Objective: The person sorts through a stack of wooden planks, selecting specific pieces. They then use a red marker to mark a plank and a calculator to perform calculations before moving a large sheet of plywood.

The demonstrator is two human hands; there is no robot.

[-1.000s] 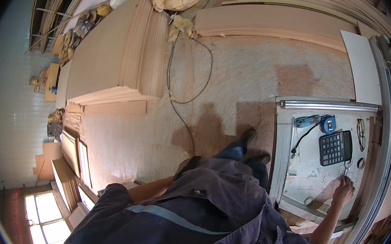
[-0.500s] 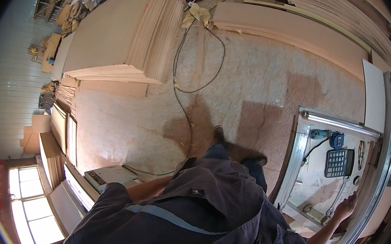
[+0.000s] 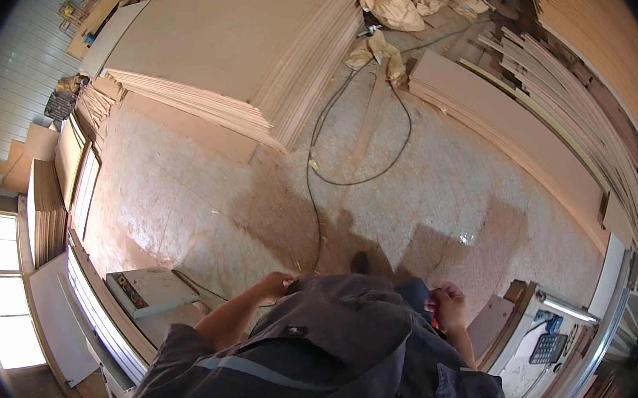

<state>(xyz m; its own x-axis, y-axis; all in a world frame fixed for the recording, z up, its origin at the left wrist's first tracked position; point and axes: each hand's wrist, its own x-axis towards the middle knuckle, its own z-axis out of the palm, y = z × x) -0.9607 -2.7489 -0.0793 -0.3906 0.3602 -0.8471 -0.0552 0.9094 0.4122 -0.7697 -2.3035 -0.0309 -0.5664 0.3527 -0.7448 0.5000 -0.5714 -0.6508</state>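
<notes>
My right hand is in front of my right hip, fingers curled closed round a small red object that is mostly hidden. My left hand is closed at the left front edge of my dark jacket; a dark bit shows at its fingertips, too small to name. To the right of my right hand is a white machine table, carrying a calculator with dark keys and a blue tool.
Large stacks of board stand ahead, with a lower board stack and thin strips at the right. A black cable loops over the dusty floor. A grey machine box stands at left, near a bright window.
My right hand has left the table by the calculator and come in front of my hip with something red. My left hand now shows at the jacket's edge. The view has turned right.
</notes>
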